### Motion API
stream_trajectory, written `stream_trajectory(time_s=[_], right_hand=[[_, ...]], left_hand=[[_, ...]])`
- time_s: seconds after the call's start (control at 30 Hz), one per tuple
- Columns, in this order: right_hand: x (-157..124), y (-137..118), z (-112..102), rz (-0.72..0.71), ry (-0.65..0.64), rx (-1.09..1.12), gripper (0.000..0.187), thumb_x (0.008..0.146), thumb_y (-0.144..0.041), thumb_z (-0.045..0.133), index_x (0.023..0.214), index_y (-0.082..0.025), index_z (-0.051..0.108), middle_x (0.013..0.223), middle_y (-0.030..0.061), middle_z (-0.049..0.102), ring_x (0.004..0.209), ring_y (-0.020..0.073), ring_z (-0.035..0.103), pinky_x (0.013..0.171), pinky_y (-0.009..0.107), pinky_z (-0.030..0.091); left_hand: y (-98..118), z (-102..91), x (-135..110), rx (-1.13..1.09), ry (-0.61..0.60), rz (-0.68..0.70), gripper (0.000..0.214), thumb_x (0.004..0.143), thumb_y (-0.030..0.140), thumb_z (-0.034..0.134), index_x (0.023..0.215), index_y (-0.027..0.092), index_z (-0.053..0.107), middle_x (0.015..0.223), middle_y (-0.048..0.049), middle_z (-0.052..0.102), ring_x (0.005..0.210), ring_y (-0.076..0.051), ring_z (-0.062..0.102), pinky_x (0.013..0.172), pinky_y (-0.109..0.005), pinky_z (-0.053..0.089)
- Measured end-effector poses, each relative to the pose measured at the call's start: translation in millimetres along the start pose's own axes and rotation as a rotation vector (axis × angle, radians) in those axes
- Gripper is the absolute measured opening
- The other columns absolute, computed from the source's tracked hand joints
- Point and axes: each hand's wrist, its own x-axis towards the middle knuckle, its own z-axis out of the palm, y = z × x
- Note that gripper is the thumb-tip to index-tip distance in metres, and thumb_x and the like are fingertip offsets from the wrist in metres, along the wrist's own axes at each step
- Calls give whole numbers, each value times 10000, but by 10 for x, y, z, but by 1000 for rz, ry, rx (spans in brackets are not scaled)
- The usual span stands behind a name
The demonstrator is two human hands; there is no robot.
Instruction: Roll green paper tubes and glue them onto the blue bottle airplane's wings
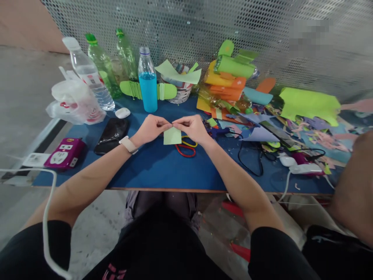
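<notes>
A small pale green piece of paper [172,136] hangs between my two hands above the blue table [140,171]. My left hand [152,129] pinches its upper left edge, and a white band circles that wrist. The upper right edge is pinched by my right hand [192,127], the fingertips of both hands nearly meeting. Just behind and below the paper lie the looped handles of scissors, one red and one yellow [186,151]; their blades are hidden under my right hand.
Left stand several bottles, one with blue liquid [148,91], a plastic bag [77,101], a black pouch [111,136] and a purple power adapter [65,153]. Colored paper scraps [317,136], cables and a paper-covered bottle [233,67] crowd the right. Another person's arm [355,186] is at far right.
</notes>
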Motion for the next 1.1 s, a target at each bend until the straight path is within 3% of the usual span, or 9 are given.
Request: stream_trajectory(time_s=[0.13,0.33,0.67,0.87,1.1], right_hand=[[-134,75,67,-69,76,-58,261,887,-480,899,981,-244,954,937,77,896,789,227,790,716,360,612],[-164,112,67,-64,37,-32,250,894,-489,912,989,-262,955,952,67,900,800,227,802,707,358,615],[-172,142,102,-37,53,32,296,846,-535,959,956,-260,950,953,64,891,831,231,802,766,386,657],[-177,93,108,-49,57,31,267,838,-511,968,935,-263,949,898,62,876,776,212,778,709,363,622],[-193,65,133,35,67,66,311,818,-537,973,948,-257,938,943,66,896,839,245,818,812,417,684]], left_hand=[[-34,32,-106,72,25,58,421,988,543,758,926,145,878,857,-99,856,729,-184,734,682,-286,575],[-35,16,-129,32,-36,24,367,973,502,782,956,148,876,900,-96,873,743,-185,757,697,-288,584],[40,20,-152,11,-19,20,315,965,455,798,961,152,885,856,-95,861,717,-181,740,669,-285,591],[80,13,-158,6,-24,18,300,957,436,792,954,151,887,836,-91,853,703,-173,727,663,-279,583],[73,36,-171,96,10,37,343,999,453,718,936,158,881,862,-94,858,729,-186,712,613,-284,506]])
